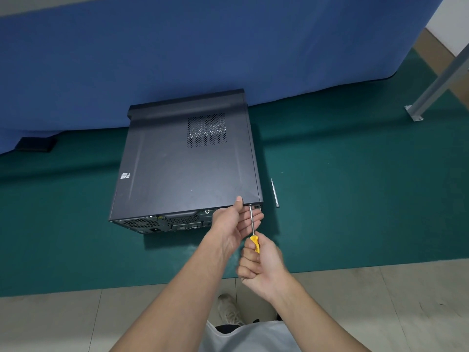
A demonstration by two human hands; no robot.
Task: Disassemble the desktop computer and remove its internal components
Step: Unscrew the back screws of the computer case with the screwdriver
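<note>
A black desktop computer case lies on its side on a green mat, its rear panel with ports facing me. My right hand grips the yellow handle of a screwdriver, whose metal shaft reaches up to the case's rear right corner. My left hand sits at that same corner, thumb on the top edge of the side panel and straight fingers behind the shaft. The side panel is closed, with a mesh vent in it.
A slim grey tool lies on the mat just right of the case. A blue cloth backdrop hangs behind. A metal stand leg is bolted down at right. A flat black object lies at left. My shoe rests on the tiled floor.
</note>
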